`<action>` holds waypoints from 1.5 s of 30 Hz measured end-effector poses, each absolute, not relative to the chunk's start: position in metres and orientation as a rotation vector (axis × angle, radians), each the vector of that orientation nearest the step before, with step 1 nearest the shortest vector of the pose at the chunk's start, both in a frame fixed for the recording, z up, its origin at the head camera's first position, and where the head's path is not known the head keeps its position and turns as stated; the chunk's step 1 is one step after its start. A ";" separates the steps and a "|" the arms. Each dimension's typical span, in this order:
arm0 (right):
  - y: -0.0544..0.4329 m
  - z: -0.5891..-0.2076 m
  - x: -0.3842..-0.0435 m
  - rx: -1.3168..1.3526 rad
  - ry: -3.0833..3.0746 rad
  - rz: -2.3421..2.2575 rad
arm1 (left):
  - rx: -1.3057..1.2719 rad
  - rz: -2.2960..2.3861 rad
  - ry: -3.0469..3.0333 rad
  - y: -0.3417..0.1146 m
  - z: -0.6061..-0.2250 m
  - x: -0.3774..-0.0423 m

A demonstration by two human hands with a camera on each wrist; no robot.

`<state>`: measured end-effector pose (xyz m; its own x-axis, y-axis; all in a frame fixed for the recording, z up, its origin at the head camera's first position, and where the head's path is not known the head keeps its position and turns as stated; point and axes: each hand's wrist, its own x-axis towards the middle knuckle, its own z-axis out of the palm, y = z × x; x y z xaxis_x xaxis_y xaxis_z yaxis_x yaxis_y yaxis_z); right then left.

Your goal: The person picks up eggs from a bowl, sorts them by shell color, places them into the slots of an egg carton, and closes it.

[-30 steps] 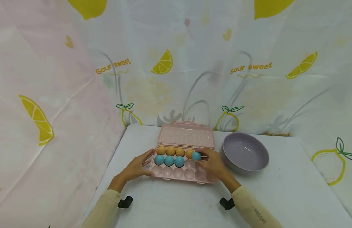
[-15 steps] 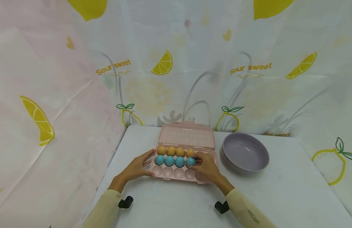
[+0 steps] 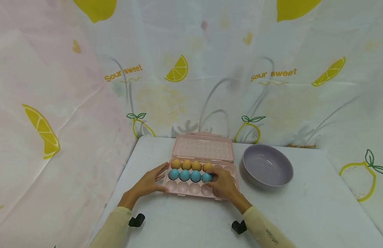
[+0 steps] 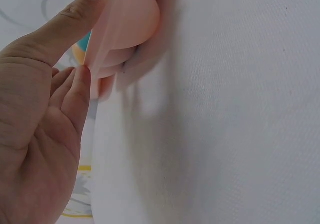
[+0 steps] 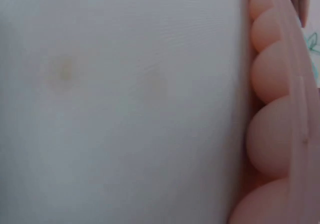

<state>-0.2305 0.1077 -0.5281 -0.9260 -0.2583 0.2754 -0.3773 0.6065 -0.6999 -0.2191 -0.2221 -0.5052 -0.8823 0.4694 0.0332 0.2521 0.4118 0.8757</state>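
A pink egg box (image 3: 199, 194) lies on the table with its lid (image 3: 202, 146) folded back. Orange eggs (image 3: 186, 164) fill part of its back row, and blue eggs (image 3: 184, 175) part of the middle row. My left hand (image 3: 149, 181) holds the box's left end between thumb and fingers; in the left wrist view its thumb (image 4: 72, 19) presses on the rim. My right hand (image 3: 223, 184) pinches the rightmost blue egg (image 3: 206, 177), which sits at a middle-row pocket. The right wrist view shows the box's pocket undersides (image 5: 272, 74), not the right hand.
A purple bowl (image 3: 268, 168) stands on the white table (image 3: 191, 224), close to the right of the egg box. Behind the table and along its left hangs a lemon-print cloth (image 3: 210, 86).
My right hand has moved left and brought the blue egg down from above the box to the middle-row pocket beside the other blue ones. My left hand has stayed at the box's left end.
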 end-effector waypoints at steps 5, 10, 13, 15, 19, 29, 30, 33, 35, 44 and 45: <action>0.106 -0.529 -0.229 0.493 -2.717 1.158 | 0.647 1.464 2.447 -0.222 -0.502 -0.219; 0.105 -0.529 -0.230 0.508 -2.679 1.165 | 0.638 1.444 2.462 -0.223 -0.509 -0.223; 0.106 -0.530 -0.231 0.538 -2.666 1.148 | 0.633 1.429 2.480 -0.226 -0.521 -0.227; 0.107 -0.530 -0.231 0.563 -2.665 1.139 | 0.630 1.418 2.488 -0.228 -0.528 -0.230; 0.112 -0.528 -0.232 0.607 -2.664 1.167 | 0.632 1.410 2.485 -0.231 -0.533 -0.233; 0.135 -0.501 -0.255 0.452 -2.567 1.184 | 0.669 1.379 2.500 -0.232 -0.531 -0.234; 0.139 -0.499 -0.260 0.430 -2.556 1.178 | 0.673 1.367 2.505 -0.232 -0.531 -0.235; 0.152 -0.495 -0.275 0.397 -2.537 1.157 | 0.685 1.323 2.536 -0.230 -0.531 -0.242; 0.160 -0.493 -0.284 0.391 -2.538 1.133 | 0.674 1.321 2.554 -0.228 -0.530 -0.248; 0.167 -0.475 -0.313 0.261 -2.810 0.985 | 0.433 1.480 2.646 -0.223 -0.534 -0.290; 0.166 -0.474 -0.315 0.255 -2.842 0.982 | 0.411 1.475 2.661 -0.222 -0.534 -0.294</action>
<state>-0.3154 0.1660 -0.4745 -0.9781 -0.1185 0.1711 -0.1989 0.7748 -0.6002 -0.2942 -0.2224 -0.5343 -0.9616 0.2665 0.0665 0.1976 0.5032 0.8412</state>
